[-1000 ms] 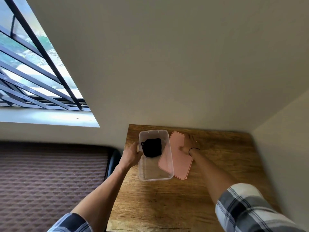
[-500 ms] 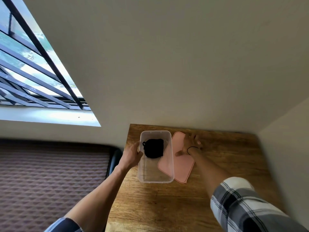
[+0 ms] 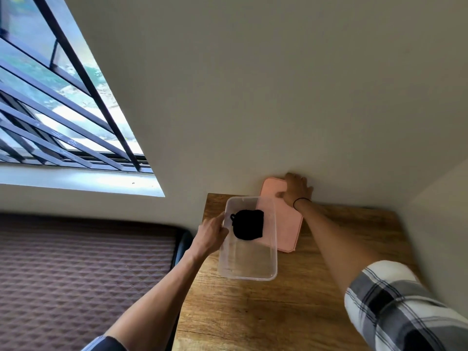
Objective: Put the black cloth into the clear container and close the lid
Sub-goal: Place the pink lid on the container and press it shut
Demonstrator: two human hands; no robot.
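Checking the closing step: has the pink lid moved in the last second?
Yes. The right hand has lifted the lid; its far end now shows above the back edge of the table.

Both arms outstretched; left hand (image 3: 212, 233) grips container (image 3: 249, 277), right hand (image 3: 296, 190) grips lid (image 3: 288, 229).

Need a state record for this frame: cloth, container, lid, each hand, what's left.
cloth: black cloth inside the clear container, at its far end
container: open, standing on the wooden table
lid: pink lid off, tilted, to the container's right
hand_left: left hand holds the container's left wall
hand_right: right hand grips the lid's far end, raised
remaining: put lid on, close
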